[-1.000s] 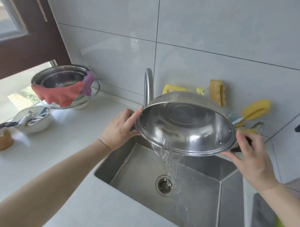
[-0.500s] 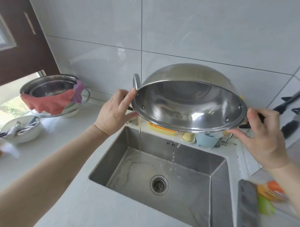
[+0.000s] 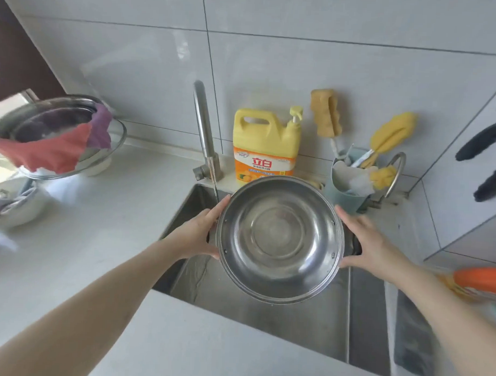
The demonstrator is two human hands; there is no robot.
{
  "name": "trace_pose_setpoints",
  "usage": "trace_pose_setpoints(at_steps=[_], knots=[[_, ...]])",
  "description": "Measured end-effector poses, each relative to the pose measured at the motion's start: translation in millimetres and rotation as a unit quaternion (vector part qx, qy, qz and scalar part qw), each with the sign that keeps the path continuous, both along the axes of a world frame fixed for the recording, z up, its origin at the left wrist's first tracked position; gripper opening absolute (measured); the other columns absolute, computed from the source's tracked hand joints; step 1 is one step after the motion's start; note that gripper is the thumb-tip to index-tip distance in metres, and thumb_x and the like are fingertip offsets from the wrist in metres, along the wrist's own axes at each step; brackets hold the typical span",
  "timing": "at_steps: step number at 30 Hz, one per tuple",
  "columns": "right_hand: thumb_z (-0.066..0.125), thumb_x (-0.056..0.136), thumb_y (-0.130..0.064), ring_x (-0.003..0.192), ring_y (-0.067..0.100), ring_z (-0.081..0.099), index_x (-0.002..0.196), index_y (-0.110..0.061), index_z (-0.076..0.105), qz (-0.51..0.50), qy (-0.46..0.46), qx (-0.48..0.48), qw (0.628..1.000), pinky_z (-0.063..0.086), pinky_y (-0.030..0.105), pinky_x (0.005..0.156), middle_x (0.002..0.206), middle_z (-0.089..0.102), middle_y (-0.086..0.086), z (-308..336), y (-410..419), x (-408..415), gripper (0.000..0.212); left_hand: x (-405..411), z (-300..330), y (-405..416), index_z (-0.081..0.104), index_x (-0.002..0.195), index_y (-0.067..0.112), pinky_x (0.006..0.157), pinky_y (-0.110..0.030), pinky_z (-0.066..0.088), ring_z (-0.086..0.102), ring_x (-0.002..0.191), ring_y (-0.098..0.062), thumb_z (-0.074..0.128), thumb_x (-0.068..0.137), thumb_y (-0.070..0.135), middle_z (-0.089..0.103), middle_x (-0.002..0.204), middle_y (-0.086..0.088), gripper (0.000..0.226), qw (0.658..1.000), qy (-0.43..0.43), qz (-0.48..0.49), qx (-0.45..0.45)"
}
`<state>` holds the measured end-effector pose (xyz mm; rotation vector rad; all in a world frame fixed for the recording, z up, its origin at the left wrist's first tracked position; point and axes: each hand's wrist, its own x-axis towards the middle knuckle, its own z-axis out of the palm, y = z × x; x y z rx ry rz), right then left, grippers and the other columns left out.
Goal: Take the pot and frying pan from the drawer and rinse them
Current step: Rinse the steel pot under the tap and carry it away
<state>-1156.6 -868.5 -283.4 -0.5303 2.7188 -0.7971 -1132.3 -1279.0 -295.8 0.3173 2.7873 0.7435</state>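
- You hold the pot (image 3: pixel 280 239) over the sink (image 3: pixel 306 327), mouth tipped up toward you; the inside looks empty of water, so I judge the rinse of this piece done or nearly done.
- Your left hand (image 3: pixel 196 234) wraps the left rim, fingers curled at the side handle, thumb along the edge. Grip is closed on the pot.
- Your right hand (image 3: pixel 366 242) cups the right side at the dark handle, fingers spread around it and holding. A two-sided hold keeps the wide vessel level and steady.
- The pot sits above the basin, just in front of the faucet (image 3: pixel 205 135); a thin stream falls beside its left rim, not into it.
- Frying pan: not identified here; that part of the task appears left to do.
- Behind the pot: yellow detergent bottle (image 3: pixel 266 143), a blue cup of brushes (image 3: pixel 351 183), a sponge (image 3: pixel 325 111) on the wall.
- On the desk (image 3: pixel 99 225) to the left: a steel bowl with a red cloth (image 3: pixel 45 152) draped over it, on stacked dishes.
- Obstruction: the faucet neck stands near the left rim; lifting leftward risks a knock. The right side is crowded by the cup.
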Motion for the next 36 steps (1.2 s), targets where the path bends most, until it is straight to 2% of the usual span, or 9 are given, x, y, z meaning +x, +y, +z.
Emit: trace_pose_setpoints(at_steps=[6,8,10,12,15,20,23,28,36], knots=[[0.089,0.066,-0.033,0.086,0.003,0.05,0.134,-0.073,-0.005,-0.022,-0.126,-0.017,0.992,0.043,0.025,0.092,0.113,0.036,-0.012,-89.3,-1.8,-11.1,0.123,-19.2,-76.3,0.8,-0.016,0.142,0.062,0.096,-0.035,0.047,0.052,0.104,-0.012,0.093,0.058,0.028,0.048,0.116,0.004,0.142,0.992,-0.128,0.004,0.004],[0.09,0.065,-0.036,0.097,0.008,0.052,0.136,-0.073,-0.004,-0.025,-0.156,-0.018,0.987,0.043,0.031,0.101,0.117,0.037,-0.014,-120.4,-1.2,-12.2,0.123,-25.3,-101.4,3.0,-0.018,0.141,0.063,0.089,-0.031,0.048,0.052,0.102,-0.011,0.092,0.059,0.025,0.047,0.117,0.005,0.142,0.987,-0.158,0.001,-0.002],[0.09,0.064,-0.038,0.124,0.01,0.042,0.137,-0.072,-0.003,-0.028,-0.175,-0.024,0.984,0.033,0.036,0.113,0.131,0.037,-0.008,-152.5,-1.3,-13.2,0.123,-29.1,-126.7,3.6,-0.019,0.142,0.06,0.081,-0.022,0.045,0.052,0.097,-0.01,0.091,0.062,0.022,0.046,0.12,0.006,0.142,0.983,-0.185,-0.006,-0.01],[0.09,0.064,-0.037,0.133,0.014,0.035,0.138,-0.072,-0.001,-0.033,-0.194,-0.03,0.98,0.028,0.039,0.116,0.136,0.035,-0.002,-178.4,-3.4,-14.3,0.123,-30.2,-149.5,2.9,-0.02,0.144,0.058,0.075,-0.018,0.044,0.051,0.089,-0.008,0.09,0.064,0.021,0.045,0.121,0.004,0.141,0.979,-0.2,-0.01,-0.021],[0.091,0.063,-0.039,0.135,0.021,0.036,0.135,-0.075,-0.002,-0.04,-0.214,-0.018,0.976,0.028,0.045,0.116,0.139,0.032,0.004,-205.6,-6.1,-19.3,0.123,-31.7,-171.3,2.9,-0.019,0.144,0.057,0.076,-0.02,0.045,0.045,0.083,-0.01,0.088,0.068,0.017,0.044,0.113,0.002,0.138,0.975,-0.219,0.001,-0.043],[0.092,0.062,-0.035,0.138,0.023,0.035,0.133,-0.077,-0.004,-0.034,-0.231,-0.01,0.972,0.026,0.047,0.117,0.143,0.03,0.006,-226.5,-8.7,-27.9,0.126,-39.0,-189.5,4.6,-0.024,0.135,0.067,0.086,-0.034,0.054,0.051,0.102,-0.015,0.089,0.066,0.018,0.046,0.12,-0.003,0.141,0.968,-0.243,0.007,-0.055],[0.092,0.061,-0.038,0.14,0.024,0.032,0.128,-0.08,-0.005,-0.031,-0.235,-0.011,0.971,0.026,0.048,0.117,0.146,0.029,0.006,-235.4,-8.3,-31.3,0.125,-43.4,-195.8,7.7,-0.022,0.139,0.062,0.085,-0.029,0.052,0.048,0.104,-0.013,0.088,0.068,0.013,0.04,0.117,0.003,0.14,0.964,-0.26,0.008,-0.061],[0.091,0.063,-0.037,0.137,0.019,0.036,0.122,-0.083,-0.007,-0.024,-0.245,-0.007,0.969,0.029,0.04,0.116,0.144,0.03,0.0,-242.1,-6.3,-36.3,0.123,-51.1,-202.9,9.8,-0.017,0.146,0.053,0.071,-0.019,0.049,0.048,0.078,-0.011,0.083,0.072,0.006,0.035,0.116,0.003,0.134,0.958,-0.278,0.003,-0.065],[0.09,0.061,-0.04,0.144,0.022,0.026,0.126,-0.081,-0.008,-0.016,-0.287,0.011,0.958,0.026,0.044,0.118,0.156,0.016,0.005,-252.6,7.9,-40.0,0.125,-54.2,-210.5,16.7,-0.019,0.139,0.065,0.09,-0.034,0.055,0.067,0.068,-0.011,0.086,0.071,0.012,0.047,0.126,-0.006,0.136,0.948,-0.314,-0.002,-0.062]])
